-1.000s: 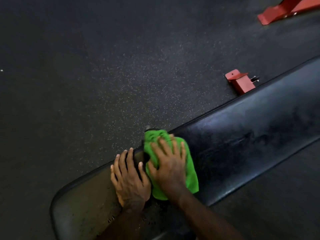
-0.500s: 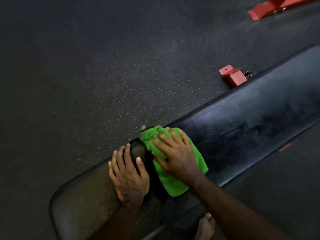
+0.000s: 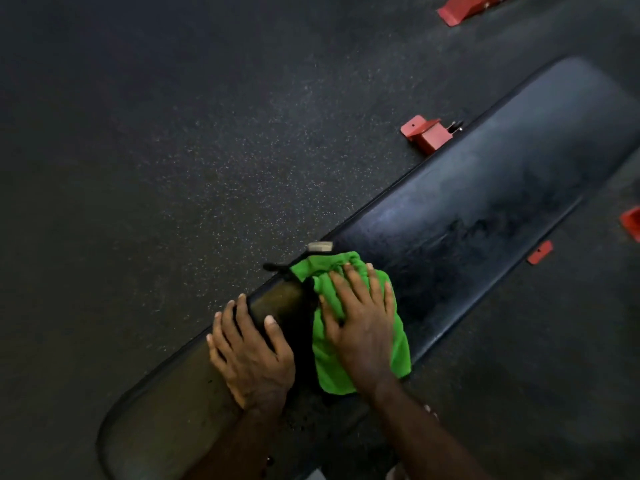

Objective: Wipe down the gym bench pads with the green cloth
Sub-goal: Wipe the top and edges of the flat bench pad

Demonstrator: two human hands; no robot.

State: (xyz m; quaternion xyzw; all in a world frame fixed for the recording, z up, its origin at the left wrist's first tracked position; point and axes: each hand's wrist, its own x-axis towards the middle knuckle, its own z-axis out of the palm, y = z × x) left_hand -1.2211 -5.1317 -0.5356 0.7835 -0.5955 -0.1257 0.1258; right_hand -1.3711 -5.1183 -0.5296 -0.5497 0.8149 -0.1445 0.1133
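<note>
The left hand (image 3: 249, 355) lies flat on the short seat pad (image 3: 194, 386), nearest the camera, its fingers straight and draped over the pad's far edge; it holds nothing and only braces. Just to the right of it, the right hand (image 3: 363, 327) presses the green cloth (image 3: 398, 348) down with spread, straight fingers. This grip is open too: the palm pins the cloth, no finger curls round it.

The green cloth sits at the near end of the long back pad (image 3: 502, 202), right beside the gap between the two pads, and spans most of the pad's width. One corner of it bunches up at the far edge, beside a black strap and a small grey tab (image 3: 320, 246).

What could go wrong: with only a flat palm holding it, the cloth may slip or ball up under the hand on a long stroke, so that skin and not cloth meets the surface. The bunched corner could catch on the strap or sink into the gap.

Farther along the back pad, dull smeared patches show, so most of its length looks unwiped. Beyond it, red frame parts (image 3: 424, 135) stand on the speckled floor (image 3: 207, 150).
</note>
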